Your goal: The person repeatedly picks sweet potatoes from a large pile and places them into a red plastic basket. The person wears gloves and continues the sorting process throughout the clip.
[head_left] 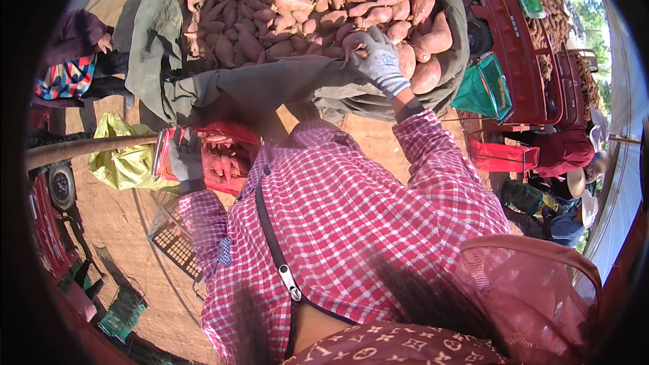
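Note:
My right hand (375, 61), in a grey glove, is curled over a sweet potato (351, 46) at the front edge of a large heap of sweet potatoes (291, 1). The heap lies in a load bed lined with grey-green cloth (155, 40). Down at the left, my gloved left hand (184, 157) grips the rim of a red basket (240, 136) with reddish sweet potatoes (224, 165) inside. Part of that basket is hidden behind my checked sleeve and body.
A yellow sack (118, 169), wooden pole (88, 145) and black crate (172, 242) are at left. A co-worker (74, 61) stands upper left; others (564, 152) are at right, beside red carts (514, 40) loaded with sweet potatoes, a green basket (483, 88) and another red basket (503, 157).

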A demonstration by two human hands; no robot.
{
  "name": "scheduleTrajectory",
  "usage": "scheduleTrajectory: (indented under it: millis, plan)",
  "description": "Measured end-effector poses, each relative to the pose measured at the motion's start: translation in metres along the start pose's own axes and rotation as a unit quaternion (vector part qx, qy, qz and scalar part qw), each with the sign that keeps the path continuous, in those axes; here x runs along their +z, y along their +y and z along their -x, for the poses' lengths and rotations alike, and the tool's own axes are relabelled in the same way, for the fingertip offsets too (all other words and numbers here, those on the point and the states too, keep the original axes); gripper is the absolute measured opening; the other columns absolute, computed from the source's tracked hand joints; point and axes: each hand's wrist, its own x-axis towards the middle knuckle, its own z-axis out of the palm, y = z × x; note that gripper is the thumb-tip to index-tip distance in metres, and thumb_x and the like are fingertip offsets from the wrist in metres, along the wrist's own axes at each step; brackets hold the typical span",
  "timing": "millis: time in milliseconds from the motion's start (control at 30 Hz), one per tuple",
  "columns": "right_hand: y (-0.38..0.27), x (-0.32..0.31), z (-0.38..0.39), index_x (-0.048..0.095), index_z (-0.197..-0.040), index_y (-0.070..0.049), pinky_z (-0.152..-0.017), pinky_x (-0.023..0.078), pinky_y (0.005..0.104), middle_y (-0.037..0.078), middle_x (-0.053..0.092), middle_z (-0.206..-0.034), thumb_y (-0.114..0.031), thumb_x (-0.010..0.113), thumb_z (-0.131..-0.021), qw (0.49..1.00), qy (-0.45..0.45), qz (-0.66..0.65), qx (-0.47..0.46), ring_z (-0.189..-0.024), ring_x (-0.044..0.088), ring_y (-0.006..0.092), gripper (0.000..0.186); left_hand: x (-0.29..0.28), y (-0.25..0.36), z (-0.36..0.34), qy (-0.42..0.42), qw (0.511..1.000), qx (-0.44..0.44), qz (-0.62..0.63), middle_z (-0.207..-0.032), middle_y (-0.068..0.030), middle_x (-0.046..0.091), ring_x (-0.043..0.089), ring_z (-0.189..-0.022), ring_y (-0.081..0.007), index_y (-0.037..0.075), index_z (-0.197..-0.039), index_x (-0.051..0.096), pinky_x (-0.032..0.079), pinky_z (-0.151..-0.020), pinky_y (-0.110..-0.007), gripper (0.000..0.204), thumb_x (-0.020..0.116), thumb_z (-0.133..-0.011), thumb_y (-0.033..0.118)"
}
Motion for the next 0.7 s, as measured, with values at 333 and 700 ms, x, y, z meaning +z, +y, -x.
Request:
scheduleTrajectory:
  millis: [333,700]
  plan:
    - [0.099,-0.104,-0.116,0.058,-0.145,-0.028,-0.11,0.043,0.0561,0.011,0.051,-0.154,-0.024,0.07,-0.092,0.933,0.014,0.357,-0.051,-0.143,0.048,0.0375,0.055,0.216,-0.007,-0.083,-0.175,0.964,-0.072,-0.188,-0.134,-0.0124,0.065,0.068,-0.115,-0.0247,0.008,-0.15,0.052,0.053,-0.101,-0.038,0.053,0.053,-0.109,0.04]
    - [0.086,-0.047,-0.163,0.06,-0.142,-0.038,-0.104,0.051,0.0579,0.011,0.046,-0.156,-0.024,0.069,-0.091,0.887,-0.239,0.251,-0.304,-0.132,0.055,0.0454,0.054,0.425,-0.115,-0.082,-0.43,0.811,-0.043,-0.394,-0.15,-0.0108,0.054,0.051,-0.136,-0.018,0.001,-0.155,0.046,0.041,-0.114,-0.031,0.057,0.063,-0.107,0.026]
